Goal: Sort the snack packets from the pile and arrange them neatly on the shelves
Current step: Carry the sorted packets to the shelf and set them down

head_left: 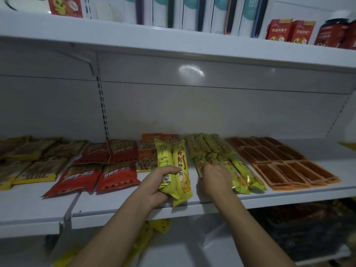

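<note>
Yellow-green packets [174, 168], two gripped in the left hand [159, 185] at frame centre with long axes pointing to the back of the shelf [134, 211], lie just left of the matching row [212, 149], where the nearer right hand [215, 178] rests, fingers bent, grip unclear.

You're in a small shop: white metal shelves [212, 206] on a slotted upright [103, 106], snack packets [117, 176] laid out in rows by kind, boxed goods [289, 31] above.
</note>
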Demonstrator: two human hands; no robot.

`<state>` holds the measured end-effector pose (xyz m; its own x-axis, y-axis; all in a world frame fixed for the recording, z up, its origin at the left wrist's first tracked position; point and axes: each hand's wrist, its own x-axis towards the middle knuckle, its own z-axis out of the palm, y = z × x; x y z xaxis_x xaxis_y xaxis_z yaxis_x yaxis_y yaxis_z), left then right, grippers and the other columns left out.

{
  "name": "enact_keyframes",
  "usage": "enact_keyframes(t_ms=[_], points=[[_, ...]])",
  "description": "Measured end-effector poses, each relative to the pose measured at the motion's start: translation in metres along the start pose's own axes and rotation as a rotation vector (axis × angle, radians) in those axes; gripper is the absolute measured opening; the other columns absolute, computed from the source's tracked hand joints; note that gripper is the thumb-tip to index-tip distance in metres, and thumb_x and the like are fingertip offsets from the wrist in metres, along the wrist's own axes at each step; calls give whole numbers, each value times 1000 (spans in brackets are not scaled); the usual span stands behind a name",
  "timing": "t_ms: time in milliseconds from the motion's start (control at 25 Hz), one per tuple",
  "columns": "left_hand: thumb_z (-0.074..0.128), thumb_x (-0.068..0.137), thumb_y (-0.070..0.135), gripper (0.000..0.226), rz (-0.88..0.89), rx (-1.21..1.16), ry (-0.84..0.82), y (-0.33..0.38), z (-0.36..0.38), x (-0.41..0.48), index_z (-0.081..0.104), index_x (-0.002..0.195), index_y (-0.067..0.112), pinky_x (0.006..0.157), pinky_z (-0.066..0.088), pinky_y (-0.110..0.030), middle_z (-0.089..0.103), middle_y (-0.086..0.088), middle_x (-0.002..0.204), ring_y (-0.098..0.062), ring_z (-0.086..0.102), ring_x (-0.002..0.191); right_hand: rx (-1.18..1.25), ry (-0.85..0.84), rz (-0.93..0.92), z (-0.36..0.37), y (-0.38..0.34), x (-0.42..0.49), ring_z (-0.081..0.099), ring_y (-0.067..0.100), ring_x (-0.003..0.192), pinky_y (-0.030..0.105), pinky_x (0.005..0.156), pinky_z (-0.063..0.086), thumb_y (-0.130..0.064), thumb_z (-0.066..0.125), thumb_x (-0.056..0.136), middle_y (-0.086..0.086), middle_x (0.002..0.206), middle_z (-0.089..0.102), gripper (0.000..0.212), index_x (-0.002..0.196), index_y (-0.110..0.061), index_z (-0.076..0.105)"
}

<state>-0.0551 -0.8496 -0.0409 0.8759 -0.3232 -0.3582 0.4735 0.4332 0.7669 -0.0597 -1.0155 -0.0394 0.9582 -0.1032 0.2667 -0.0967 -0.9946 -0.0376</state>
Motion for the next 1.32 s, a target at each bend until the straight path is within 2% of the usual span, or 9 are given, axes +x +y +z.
enact_keyframes(t_ms=[160,360,480,640,800,960,1080,1160,1320], points=[[73,67,9,39,-1,4,-2,-2,2,-1,66,105,6,84,52,-50,70,-17,91,-34,69,82,91,-37,35,-1,3,5,56,26,104,29,70,40,-24,61,88,8,110,65,23,108,-13,63],[69,70,7,34,22,-35,-11,-4,9,-2,67,104,6,78,52,-48,72,-17,90,-34,69,79,109,-14,-8,-3,6,3,47,26,118,34,93,41,-34,55,94,9,126,58,36,124,-18,61],[69,69,7,33,37,-33,-37,-7,17,-3,67,102,5,77,52,-46,71,-16,88,-33,68,76,553,184,-22,-17,11,-7,55,21,112,30,87,44,-37,53,95,1,119,64,36,126,-22,62],[63,76,8,24,102,-2,-96,-13,33,-2,77,95,3,93,51,-52,72,-21,105,-35,70,86,1102,-149,-45,-25,14,-17,62,8,106,30,88,53,-46,68,87,-9,113,67,45,128,-32,60],[65,79,11,28,131,123,-123,-20,45,-3,74,103,0,94,51,-49,71,-20,106,-34,70,92,1373,-199,38,-25,30,-23,67,2,90,15,70,52,-25,75,85,-3,105,68,47,129,-28,57],[67,78,14,25,106,51,-146,-23,46,-5,76,97,0,90,51,-45,71,-18,99,-30,67,84,1421,-155,125,-25,34,-26,65,12,99,29,81,56,-16,84,74,0,116,62,73,137,-23,48],[71,74,17,19,133,66,-124,-23,49,-9,63,87,5,52,52,-27,56,-9,70,-18,55,55,1199,10,157,-27,39,-22,60,14,105,35,89,54,-16,84,71,-2,121,61,69,133,-21,54],[72,74,21,24,170,105,-86,-22,51,-10,57,89,10,40,44,-22,51,-6,66,-14,50,48,1046,107,145,-31,44,-21,57,13,106,35,91,52,-19,82,71,-2,122,59,64,130,-24,58],[75,72,25,40,245,127,-80,-19,49,-8,64,105,5,49,52,-28,62,-9,80,-20,64,63,972,178,104,-32,41,-27,54,14,111,35,93,49,-16,75,77,-1,124,57,53,127,-26,60]])
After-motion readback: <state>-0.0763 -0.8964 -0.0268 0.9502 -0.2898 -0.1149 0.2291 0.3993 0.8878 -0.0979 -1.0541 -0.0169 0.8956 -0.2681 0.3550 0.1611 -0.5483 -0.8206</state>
